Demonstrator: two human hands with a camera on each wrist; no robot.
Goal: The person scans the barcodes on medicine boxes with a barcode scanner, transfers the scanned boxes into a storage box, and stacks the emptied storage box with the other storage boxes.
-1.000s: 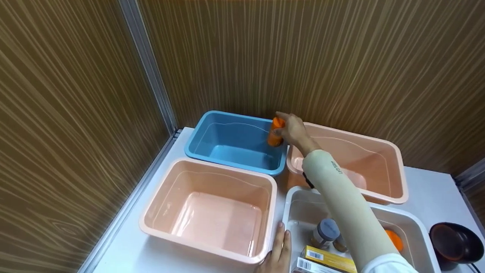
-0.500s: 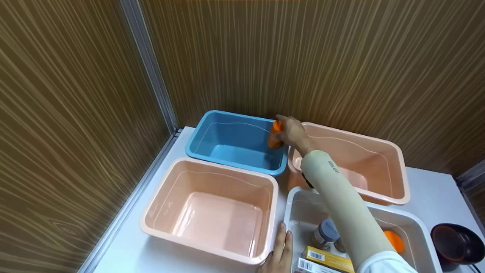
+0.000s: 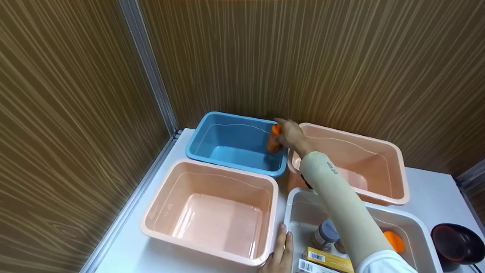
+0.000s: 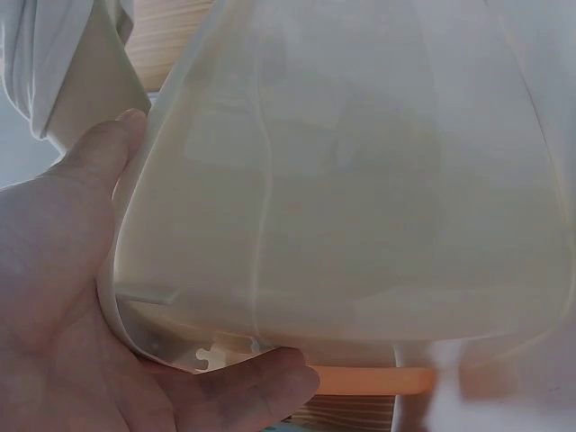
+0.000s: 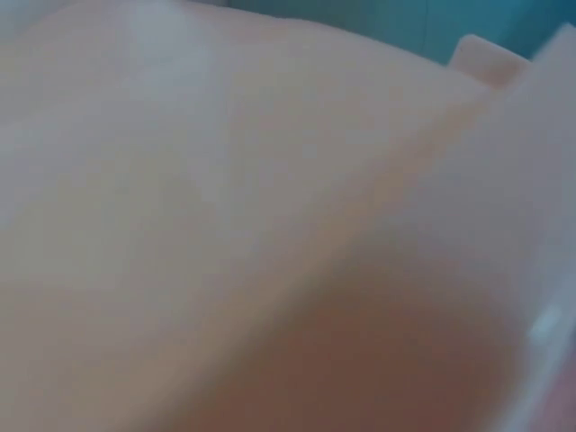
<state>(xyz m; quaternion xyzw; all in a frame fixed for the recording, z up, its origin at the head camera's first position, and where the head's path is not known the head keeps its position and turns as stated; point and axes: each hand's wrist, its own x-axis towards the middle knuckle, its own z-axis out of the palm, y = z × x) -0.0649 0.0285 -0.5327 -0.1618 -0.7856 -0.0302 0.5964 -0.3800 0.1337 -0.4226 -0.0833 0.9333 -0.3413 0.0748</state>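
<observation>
Four bins on a white tabletop (image 3: 424,185), entered left to right.

Pink bin (image 3: 216,223), at front. Blue bin (image 3: 235,136), behind it.

Orange canister (image 3: 273,142): inside the blue bin's right end; cylindrical, cap brighter than body, slightly tilted. Label illegible; base contact cannot be told.

Left hand (image 3: 278,252): fingers nearly straight, resting against the white bin's outer wall, gripping nothing.

Right hand (image 3: 291,133): fingers part-closed on the canister, forefinger extended near the cap; not visible in the blurred right wrist view.

White bin (image 3: 303,210): holds a grey-lidded jar (image 3: 327,232) and a yellow box (image 3: 327,259).

Second pink bin (image 3: 363,151), at rear. Dark bowl (image 3: 454,244), far right.

Step in hand, as judged: placing the canister in the blue bin. Next move probably calls for steadying its base, then releasing.
</observation>
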